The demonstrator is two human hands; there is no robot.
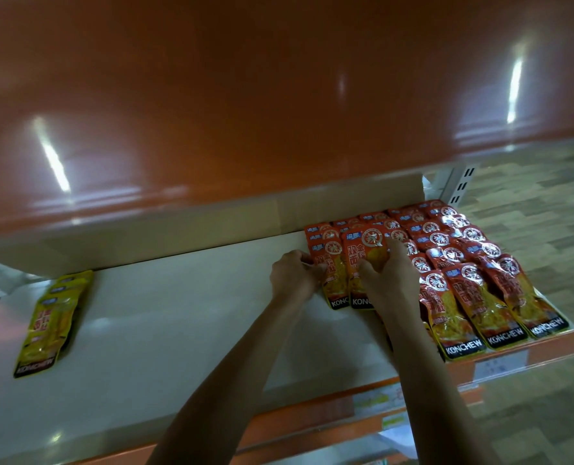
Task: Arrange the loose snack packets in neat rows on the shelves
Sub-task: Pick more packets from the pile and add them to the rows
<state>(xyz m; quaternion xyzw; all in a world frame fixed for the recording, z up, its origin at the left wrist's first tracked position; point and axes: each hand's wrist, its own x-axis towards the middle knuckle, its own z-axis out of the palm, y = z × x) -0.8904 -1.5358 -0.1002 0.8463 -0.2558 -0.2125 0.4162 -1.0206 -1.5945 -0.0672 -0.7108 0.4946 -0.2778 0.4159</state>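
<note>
The left hand [294, 276] pinches the edge of a red Konchew packet [329, 280] at its fingertips. The right hand [391, 280], fingers fairly straight, presses flat on the neighbouring packet [362, 253]. They seem to be squaring a new row. Next, both need nudging flush against the finished rows [480, 273] beyond the right hand.
</note>
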